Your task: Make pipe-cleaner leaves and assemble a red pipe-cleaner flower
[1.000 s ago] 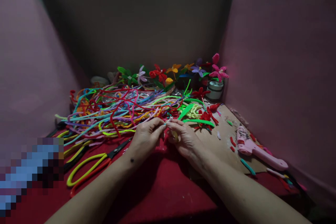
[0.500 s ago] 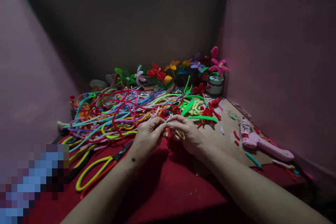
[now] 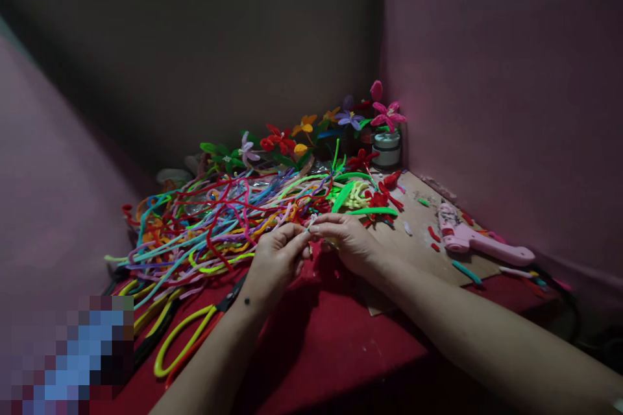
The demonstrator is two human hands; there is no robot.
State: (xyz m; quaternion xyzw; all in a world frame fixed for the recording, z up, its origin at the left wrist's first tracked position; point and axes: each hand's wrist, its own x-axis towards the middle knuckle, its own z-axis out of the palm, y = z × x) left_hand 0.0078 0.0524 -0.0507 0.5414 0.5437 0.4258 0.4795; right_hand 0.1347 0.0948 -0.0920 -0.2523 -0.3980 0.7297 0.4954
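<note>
My left hand (image 3: 280, 251) and my right hand (image 3: 344, 237) meet above the red cloth, fingertips pinched close together. Between them is a small pale piece with a whitish, bunched tip (image 3: 313, 219); it looks like pipe cleaner, though the fingers cover most of it. Just beyond my hands lies a big heap of coloured pipe cleaners (image 3: 209, 220). Scissors with yellow and orange handles (image 3: 187, 340) rest beside my left forearm, which partly covers them. Red pipe-cleaner flowers (image 3: 378, 201) and green leaf strips (image 3: 372, 212) lie past my right hand.
A pink glue gun (image 3: 481, 245) lies on a brown board (image 3: 418, 253) at the right, among small scraps. Finished flowers stand along the back, a pink one (image 3: 388, 115) in a small jar (image 3: 387, 150). Pinkish walls (image 3: 506, 78) rise on both sides of the red cloth (image 3: 302, 363).
The view has turned and tilted slightly, so the background sits further left. My hands stay together at the pale piece, whose whitish tip now shows a little more clearly.
</note>
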